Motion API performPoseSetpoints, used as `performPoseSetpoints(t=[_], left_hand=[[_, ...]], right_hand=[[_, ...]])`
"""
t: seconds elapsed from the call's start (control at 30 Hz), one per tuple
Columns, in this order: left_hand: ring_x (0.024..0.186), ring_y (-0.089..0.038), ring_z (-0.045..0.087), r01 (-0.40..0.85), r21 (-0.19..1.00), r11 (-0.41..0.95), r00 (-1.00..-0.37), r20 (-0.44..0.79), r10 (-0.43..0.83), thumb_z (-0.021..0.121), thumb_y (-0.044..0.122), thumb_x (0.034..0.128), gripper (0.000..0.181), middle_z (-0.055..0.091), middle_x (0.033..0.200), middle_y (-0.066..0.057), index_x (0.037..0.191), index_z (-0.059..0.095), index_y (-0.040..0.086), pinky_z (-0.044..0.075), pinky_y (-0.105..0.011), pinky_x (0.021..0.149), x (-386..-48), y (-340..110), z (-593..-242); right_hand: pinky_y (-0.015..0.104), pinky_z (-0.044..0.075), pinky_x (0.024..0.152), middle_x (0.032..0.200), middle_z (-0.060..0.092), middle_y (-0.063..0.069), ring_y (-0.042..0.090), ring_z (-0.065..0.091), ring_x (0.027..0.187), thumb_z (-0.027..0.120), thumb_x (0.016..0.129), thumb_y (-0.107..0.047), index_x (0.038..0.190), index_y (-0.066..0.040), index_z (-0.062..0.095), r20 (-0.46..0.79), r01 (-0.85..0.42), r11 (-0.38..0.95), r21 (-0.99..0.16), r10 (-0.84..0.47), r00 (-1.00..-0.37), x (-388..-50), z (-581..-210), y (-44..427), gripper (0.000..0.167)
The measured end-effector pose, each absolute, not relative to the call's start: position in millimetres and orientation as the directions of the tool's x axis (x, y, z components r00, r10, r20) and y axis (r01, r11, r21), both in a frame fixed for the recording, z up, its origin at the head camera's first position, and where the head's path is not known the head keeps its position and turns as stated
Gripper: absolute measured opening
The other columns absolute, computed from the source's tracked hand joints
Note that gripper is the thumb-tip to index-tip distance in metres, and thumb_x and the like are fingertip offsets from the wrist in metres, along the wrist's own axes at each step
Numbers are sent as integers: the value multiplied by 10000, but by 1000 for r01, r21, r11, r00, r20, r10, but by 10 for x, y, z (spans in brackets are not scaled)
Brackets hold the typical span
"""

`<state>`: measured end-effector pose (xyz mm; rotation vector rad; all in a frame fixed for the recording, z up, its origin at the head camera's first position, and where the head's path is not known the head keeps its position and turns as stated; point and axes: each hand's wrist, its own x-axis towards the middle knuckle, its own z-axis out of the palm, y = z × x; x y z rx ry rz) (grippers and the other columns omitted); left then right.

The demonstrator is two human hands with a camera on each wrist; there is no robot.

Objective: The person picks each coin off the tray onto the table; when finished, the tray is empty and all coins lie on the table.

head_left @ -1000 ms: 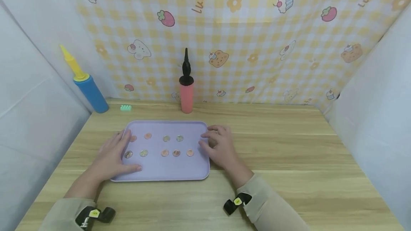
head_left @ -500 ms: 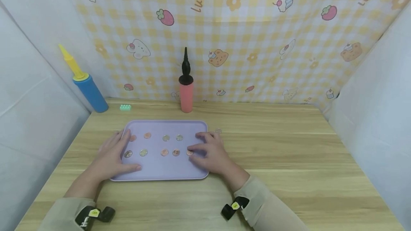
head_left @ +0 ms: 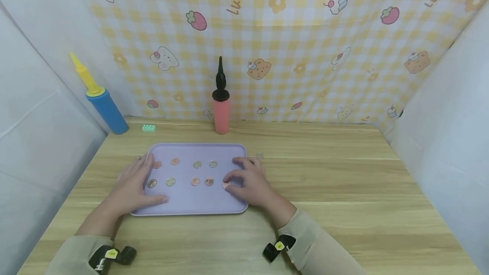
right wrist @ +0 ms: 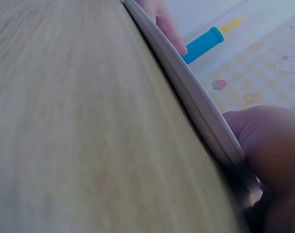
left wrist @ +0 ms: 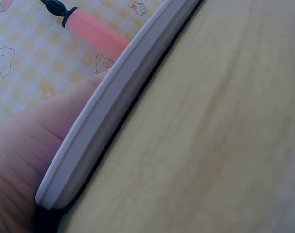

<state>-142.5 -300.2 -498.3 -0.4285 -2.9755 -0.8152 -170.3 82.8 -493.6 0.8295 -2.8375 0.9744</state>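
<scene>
A lilac tray lies on the table with several coins in two rows, some copper, some silvery. My left hand rests over its left side, fingers stretched along the edge and thumb reaching inward on the tray. Over the right side, my right hand pinches a copper coin between thumb and index finger, at the right end of the near row. A silvery coin lies on the table just past the right hand. Both wrist views show mainly the tray's outer wall; the fingertips are hidden there.
A pink balloon pump with a black nozzle stands upright behind the tray. A blue and yellow pump leans at the back left. Near it lies a small mint-green toy brick. A checked cloth hangs behind the table.
My right hand has moved left from the tray's right edge onto the end copper coin, which has shifted slightly toward me. The silvery coin on the table has come into view. My left hand stays put.
</scene>
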Motion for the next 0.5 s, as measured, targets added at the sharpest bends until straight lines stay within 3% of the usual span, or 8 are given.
performPoseSetpoints(t=[0.37, 0.5], left_hand=[[1553, -595, 129, 267, 495, 827, -963, 97, 253, 923, 614, 728, 1411, 164, 1703, -369, 1685, 119, -40, 93, -825, 1156, -1428, -2997, -4967], [1553, -594, 129, 261, 497, 827, -964, 90, 250, 921, 619, 728, 1412, 164, 1704, -367, 1687, 118, -36, 90, -817, 1163, -1420, -2994, -4955]], right_hand=[[653, 169, 1190, 1543, 552, 122, 396, 319, 1446, 898, 869, -235, 928, -260, 801, 224, -496, 605, -622, -470, -854, -1693, -4916, 824, 117], [650, 196, 1189, 1425, 640, 60, 396, 374, 1421, 912, 859, -210, 901, -272, 785, 276, -553, 572, -606, -500, -821, -1700, -4933, 828, 147]])
